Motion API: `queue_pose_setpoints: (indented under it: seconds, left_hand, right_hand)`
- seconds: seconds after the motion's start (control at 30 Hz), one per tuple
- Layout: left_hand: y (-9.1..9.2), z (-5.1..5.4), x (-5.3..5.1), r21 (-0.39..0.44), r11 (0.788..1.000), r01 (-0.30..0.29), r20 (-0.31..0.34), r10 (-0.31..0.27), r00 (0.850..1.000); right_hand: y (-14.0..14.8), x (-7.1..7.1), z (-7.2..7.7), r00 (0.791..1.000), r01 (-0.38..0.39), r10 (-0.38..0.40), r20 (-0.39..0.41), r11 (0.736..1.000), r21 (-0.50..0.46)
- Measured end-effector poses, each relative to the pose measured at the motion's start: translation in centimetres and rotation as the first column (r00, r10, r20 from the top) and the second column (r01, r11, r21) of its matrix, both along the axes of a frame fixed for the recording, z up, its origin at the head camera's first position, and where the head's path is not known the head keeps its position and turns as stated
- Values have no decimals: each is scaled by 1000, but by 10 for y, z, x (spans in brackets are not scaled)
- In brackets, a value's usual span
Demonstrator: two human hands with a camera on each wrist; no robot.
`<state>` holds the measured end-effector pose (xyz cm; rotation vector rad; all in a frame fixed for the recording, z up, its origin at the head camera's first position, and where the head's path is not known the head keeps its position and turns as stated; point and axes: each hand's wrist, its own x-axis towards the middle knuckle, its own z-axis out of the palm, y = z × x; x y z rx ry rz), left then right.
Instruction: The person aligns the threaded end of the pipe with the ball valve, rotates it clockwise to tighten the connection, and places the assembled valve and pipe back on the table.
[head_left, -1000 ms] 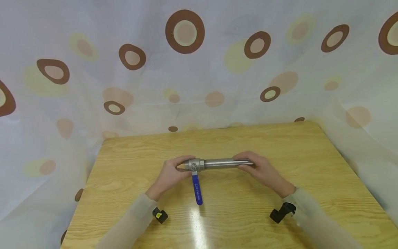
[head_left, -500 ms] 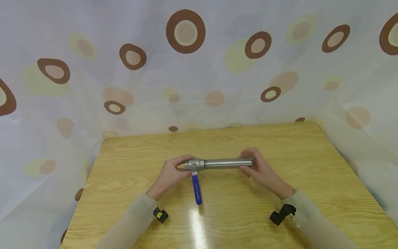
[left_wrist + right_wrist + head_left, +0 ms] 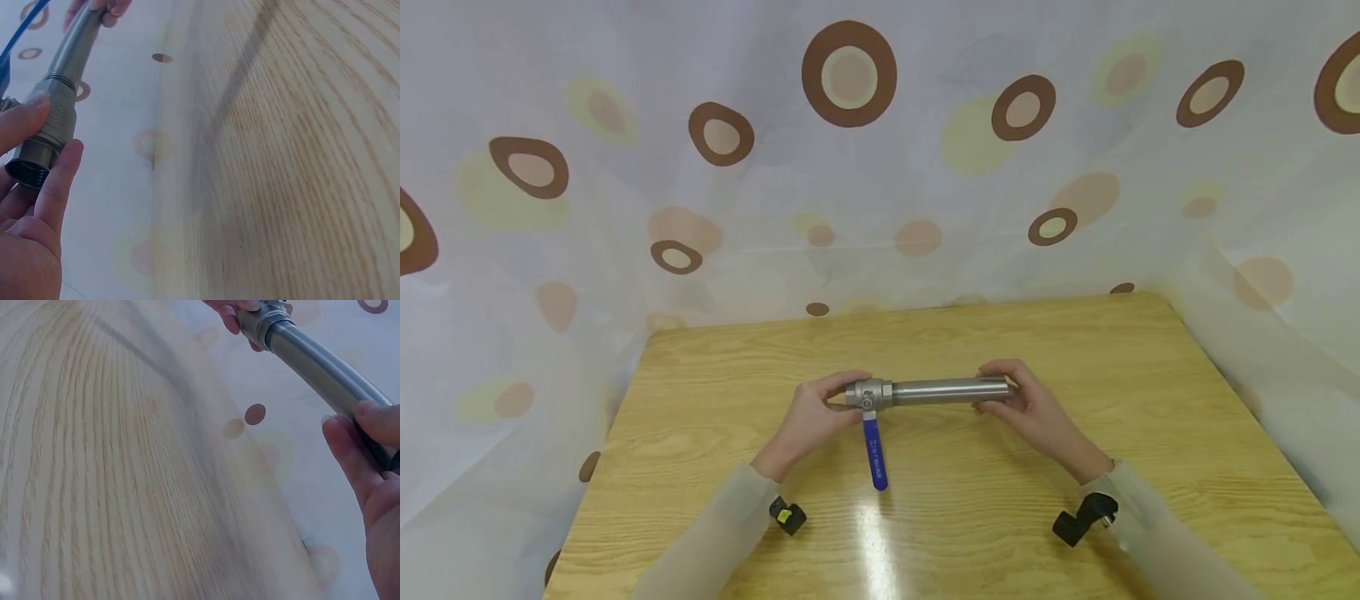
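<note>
My left hand grips a steel ball valve by its body, thumb in front and fingers behind. From the valve a blue lever handle points toward me. A steel pipe is joined to the valve's right side and lies level. At the pipe's far right end my right hand holds it between thumb and fingers. In the left wrist view the valve's free end is an open threaded hole. The right wrist view shows the right thumb and fingers around the pipe.
Beneath the hands spreads a wood-grain table. A white curtain with brown and yellow spots hangs behind it and along both sides. Small black cameras sit at the left wrist and the right wrist.
The right hand's fingers have shifted a little to the right on the pipe's end and changed their hold. Valve, pipe and left hand stay nearly in place.
</note>
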<state>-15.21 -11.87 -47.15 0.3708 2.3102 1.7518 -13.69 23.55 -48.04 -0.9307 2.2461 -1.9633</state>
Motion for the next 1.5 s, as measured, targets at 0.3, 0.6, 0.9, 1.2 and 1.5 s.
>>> queue_pose_setpoints:
  seconds: [0.3,0.6,0.9,1.2,1.5]
  left_hand:
    - [-3,0,0,26,999,19,-2,-19,1000]
    - [-7,0,0,20,1000,18,-2,-18,1000]
    - [-8,1,1,22,1000,15,-12,-14,1000]
    - [-9,-2,2,20,1000,8,-21,-7,1000]
    - [-9,-1,0,16,1000,12,-35,-12,999]
  right_hand:
    - [4,2,8,987,141,-152,42,971,193]
    - [3,1,10,993,64,-77,85,987,148]
    - [8,0,10,984,141,-164,71,955,261]
    - [9,2,10,986,156,-167,17,946,284]
    - [10,-2,11,989,143,-129,-70,954,264]
